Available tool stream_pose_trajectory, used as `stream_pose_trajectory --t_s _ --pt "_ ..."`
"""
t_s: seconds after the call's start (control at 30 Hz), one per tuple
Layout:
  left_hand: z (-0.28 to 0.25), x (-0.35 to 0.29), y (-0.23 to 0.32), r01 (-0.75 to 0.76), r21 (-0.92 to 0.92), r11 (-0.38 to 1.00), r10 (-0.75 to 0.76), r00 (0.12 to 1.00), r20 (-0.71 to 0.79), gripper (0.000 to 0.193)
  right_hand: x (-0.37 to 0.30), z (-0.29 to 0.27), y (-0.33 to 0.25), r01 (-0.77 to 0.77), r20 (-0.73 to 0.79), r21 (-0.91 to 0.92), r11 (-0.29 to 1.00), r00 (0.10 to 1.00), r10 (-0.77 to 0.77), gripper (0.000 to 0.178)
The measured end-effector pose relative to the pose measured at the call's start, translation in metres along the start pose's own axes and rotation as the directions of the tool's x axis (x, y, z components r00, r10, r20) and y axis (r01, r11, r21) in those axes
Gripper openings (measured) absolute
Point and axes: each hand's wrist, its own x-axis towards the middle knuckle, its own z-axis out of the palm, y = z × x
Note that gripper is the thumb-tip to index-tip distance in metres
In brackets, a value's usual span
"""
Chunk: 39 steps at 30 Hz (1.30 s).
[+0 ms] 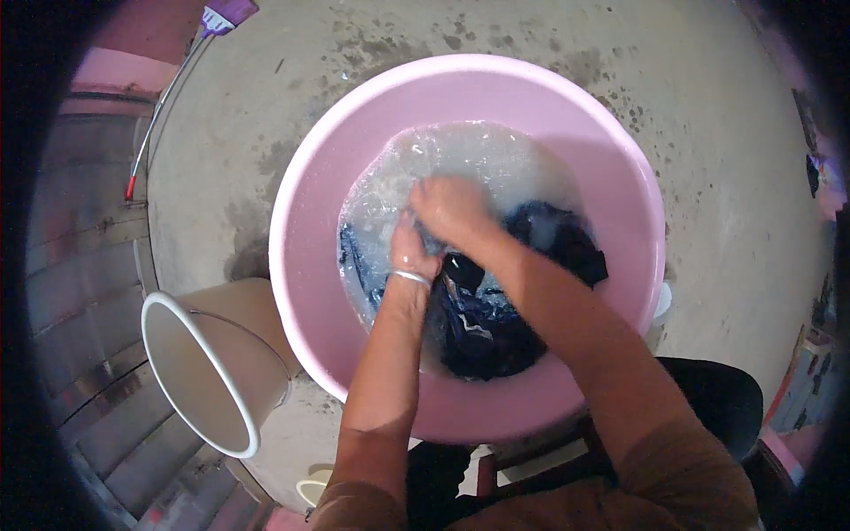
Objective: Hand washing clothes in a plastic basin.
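Nearest first: brown sleeves [682, 469] at the lower edge, bare forearms reaching up and in over a big round pink basin [469, 64]. A small pale container [312, 487] shows partly, just beside the left sleeve.

Dark clothes [491, 336] are in the basin, bunched in cloudy water [478, 146]. Main wad sits between the forearms, wet and shiny; another dark fold [567, 243] is right of it, partly behind the right forearm. A bluish strip of cloth [352, 257] lies along the water's left edge.

Left hand [413, 246]: low over the water, fingers roughly straight and together, thumb out toward the dark wad. Can't tell if it grips anything. White band [412, 277] on that wrist.

Right hand [450, 208]: just beyond the left fingertips, fingers curled in (motion blur, so the detail is mush). Can't tell what it has hold of, if anything.

Around the basin: cream bucket [257, 305] with a white rim, close by on the left; small white object [663, 301] at the right rim, mostly hidden.

Farther out: grey floor [726, 177] with damp patches, planks [88, 265] at left, purple-headed broom [215, 21] at upper left.
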Motion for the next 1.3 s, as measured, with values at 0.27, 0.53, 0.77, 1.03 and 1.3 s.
stream_pose_trajectory --t_s 0.27,0.53,0.77,1.03,1.3 --pt "-0.025 0.017 0.022 -0.129 0.056 0.99 0.13 0.991 -0.009 0.035 0.014 0.008 0.081 0.136 -0.153 0.409 0.902 0.985 -0.079 0.04" --pt "-0.029 -0.007 0.002 0.034 -0.001 0.999 -0.034 0.999 0.042 0.041 -0.047 0.026 -0.039 0.329 0.082 0.036 0.944 0.94 -0.331 0.028" --pt "-0.01 0.014 0.025 0.079 0.18 0.98 -0.048 0.985 -0.166 0.035 0.042 -0.003 0.094 0.033 -0.094 0.198 0.98 0.995 -0.015 0.037" --pt "0.006 -0.015 0.027 -0.17 0.585 -0.793 0.217 0.819 0.532 0.082 0.029 -0.027 0.068 0.168 0.366 0.399 0.902 0.872 -0.324 0.054" --pt "-0.059 0.011 0.044 0.157 0.312 0.937 -0.176 0.984 0.032 0.031 0.037 -0.002 0.118 0.191 0.0 0.121 0.974 0.981 -0.192 0.031"
